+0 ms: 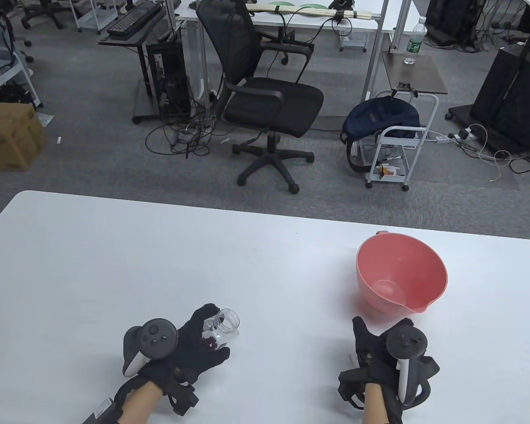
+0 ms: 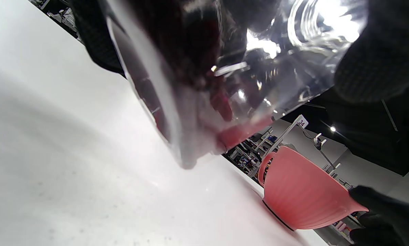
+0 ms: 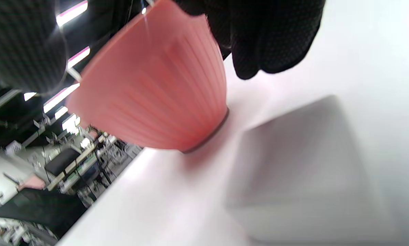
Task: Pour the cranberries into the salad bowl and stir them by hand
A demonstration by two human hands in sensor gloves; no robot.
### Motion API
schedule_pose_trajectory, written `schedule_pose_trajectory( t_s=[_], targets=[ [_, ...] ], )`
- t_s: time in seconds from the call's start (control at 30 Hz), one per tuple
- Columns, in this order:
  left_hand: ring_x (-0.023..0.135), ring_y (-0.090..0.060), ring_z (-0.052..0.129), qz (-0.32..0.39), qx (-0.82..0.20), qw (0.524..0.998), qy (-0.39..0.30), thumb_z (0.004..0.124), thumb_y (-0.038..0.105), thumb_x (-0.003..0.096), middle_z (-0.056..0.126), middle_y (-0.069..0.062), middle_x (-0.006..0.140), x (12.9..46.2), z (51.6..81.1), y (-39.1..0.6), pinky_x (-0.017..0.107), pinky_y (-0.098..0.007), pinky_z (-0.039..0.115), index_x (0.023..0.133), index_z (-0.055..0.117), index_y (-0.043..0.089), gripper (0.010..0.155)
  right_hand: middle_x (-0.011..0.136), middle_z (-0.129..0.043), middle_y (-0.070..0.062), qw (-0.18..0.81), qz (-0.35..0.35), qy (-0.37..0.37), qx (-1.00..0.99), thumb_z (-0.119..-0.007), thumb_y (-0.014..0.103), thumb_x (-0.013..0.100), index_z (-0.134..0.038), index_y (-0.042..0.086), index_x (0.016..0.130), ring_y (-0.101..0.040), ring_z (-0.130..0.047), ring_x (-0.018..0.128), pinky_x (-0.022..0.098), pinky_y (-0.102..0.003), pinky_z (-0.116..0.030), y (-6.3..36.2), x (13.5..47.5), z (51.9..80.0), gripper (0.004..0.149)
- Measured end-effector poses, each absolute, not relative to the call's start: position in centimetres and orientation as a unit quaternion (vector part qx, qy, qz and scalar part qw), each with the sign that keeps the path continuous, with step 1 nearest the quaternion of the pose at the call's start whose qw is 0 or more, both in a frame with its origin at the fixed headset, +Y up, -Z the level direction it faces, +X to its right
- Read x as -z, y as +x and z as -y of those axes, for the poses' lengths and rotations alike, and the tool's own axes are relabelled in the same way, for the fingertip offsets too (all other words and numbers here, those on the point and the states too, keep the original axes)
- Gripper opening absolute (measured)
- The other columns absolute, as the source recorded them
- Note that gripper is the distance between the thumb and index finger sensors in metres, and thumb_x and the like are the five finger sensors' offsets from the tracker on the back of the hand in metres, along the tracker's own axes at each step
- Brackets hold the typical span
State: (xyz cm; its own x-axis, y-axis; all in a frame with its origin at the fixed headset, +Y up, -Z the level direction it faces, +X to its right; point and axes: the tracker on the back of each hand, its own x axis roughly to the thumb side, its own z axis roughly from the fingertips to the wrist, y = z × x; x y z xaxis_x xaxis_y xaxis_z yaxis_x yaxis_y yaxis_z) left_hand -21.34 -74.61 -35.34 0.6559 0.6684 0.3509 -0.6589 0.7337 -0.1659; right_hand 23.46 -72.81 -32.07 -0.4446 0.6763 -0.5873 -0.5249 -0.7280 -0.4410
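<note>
My left hand (image 1: 190,349) grips the clear jar (image 1: 221,329) of cranberries (image 1: 210,344), tilted, low over the worktop (image 1: 115,265). Right hand (image 1: 380,353) relaxed, just short of the empty pink bowl (image 1: 437,282). Pour not begun; next I carry the jar rightward over the rim.

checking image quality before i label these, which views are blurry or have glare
Table view: sharp, evenly lit, soft shadow under the bowl. Left wrist view: the jar is so close it blurs, with strong glare at its top right. Right wrist view: bowl and glove fingers soft, table washed out.
</note>
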Motion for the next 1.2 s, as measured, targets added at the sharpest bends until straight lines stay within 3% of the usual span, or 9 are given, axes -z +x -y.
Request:
schedule_pose_trajectory(
  t_s=[0.23,0.4,0.63,0.77,0.9,1.07,1.2],
  targets=[
    [0.102,-0.027,0.085,0.201,-0.367,0.908,-0.019,0.095,0.074,0.0386,0.068,0.012,0.119,35.4,74.6,-21.2,0.069,-0.058,0.077,0.109,0.034,0.038,0.1,0.112,-0.026,-0.026,0.42,0.094,-0.464,-0.774,-0.076,0.076,0.04,-0.015,0.012,0.102,-0.041,-0.088,0.082,0.053,-0.038,-0.091,25.8,33.5,72.0,0.109],
    [0.106,-0.028,0.081,0.198,-0.384,0.901,-0.029,0.096,0.073,0.0391,0.062,0.018,0.121,35.6,74.6,-21.4,0.066,-0.064,0.079,0.108,0.03,0.043,0.1,0.113,-0.031,-0.023,0.439,0.098,-0.5,-0.74,-0.076,0.074,0.041,-0.014,0.016,0.102,-0.037,-0.095,0.076,0.046,-0.033,-0.097,27.1,34.8,72.7,0.105],
    [0.106,-0.03,0.08,0.193,-0.385,0.902,-0.032,0.095,0.073,0.04,0.059,0.019,0.122,35.7,74.5,-21.6,0.063,-0.063,0.083,0.108,0.028,0.044,0.1,0.112,-0.041,-0.02,0.467,0.084,-0.512,-0.717,-0.075,0.071,0.045,-0.016,0.018,0.103,-0.028,-0.104,0.065,0.037,-0.026,-0.1,27.5,36.3,73.0,0.098],
    [0.106,-0.03,0.08,0.189,-0.375,0.907,-0.029,0.095,0.073,0.0401,0.059,0.019,0.122,35.7,74.5,-21.7,0.062,-0.062,0.083,0.108,0.028,0.044,0.1,0.111,-0.048,-0.019,0.482,0.105,-0.528,-0.691,-0.076,0.063,0.048,-0.017,0.019,0.102,-0.023,-0.108,0.057,0.031,-0.022,-0.101,27.8,36.7,73.2,0.092],
    [0.105,-0.03,0.08,0.183,-0.38,0.906,-0.024,0.097,0.072,0.039,0.06,0.019,0.122,35.7,74.4,-21.8,0.059,-0.061,0.086,0.108,0.029,0.044,0.101,0.11,-0.049,-0.02,0.563,0.122,-0.518,-0.632,-0.077,0.049,0.052,-0.017,0.019,0.102,-0.029,-0.107,0.053,0.032,-0.023,-0.101,27.8,37.0,73.6,0.084],
    [0.104,-0.03,0.082,0.179,-0.396,0.9,-0.022,0.101,0.068,0.0379,0.062,0.017,0.121,35.8,74.3,-22.0,0.057,-0.059,0.088,0.109,0.03,0.043,0.103,0.11,-0.048,-0.019,0.573,0.115,-0.504,-0.636,-0.078,0.038,0.053,-0.017,0.019,0.102,-0.036,-0.104,0.052,0.031,-0.026,-0.102,27.7,37.1,73.0,0.08],
    [0.103,-0.029,0.083,0.168,-0.401,0.9,-0.016,0.102,0.067,0.0375,0.063,0.014,0.12,36.0,74.2,-22.6,0.057,-0.056,0.089,0.109,0.031,0.041,0.104,0.109,-0.049,-0.021,0.569,0.115,-0.459,-0.672,-0.079,0.036,0.053,-0.02,0.019,0.102,-0.038,-0.104,0.047,0.027,-0.026,-0.102,26.5,37.3,71.5,0.079]
  ],
)
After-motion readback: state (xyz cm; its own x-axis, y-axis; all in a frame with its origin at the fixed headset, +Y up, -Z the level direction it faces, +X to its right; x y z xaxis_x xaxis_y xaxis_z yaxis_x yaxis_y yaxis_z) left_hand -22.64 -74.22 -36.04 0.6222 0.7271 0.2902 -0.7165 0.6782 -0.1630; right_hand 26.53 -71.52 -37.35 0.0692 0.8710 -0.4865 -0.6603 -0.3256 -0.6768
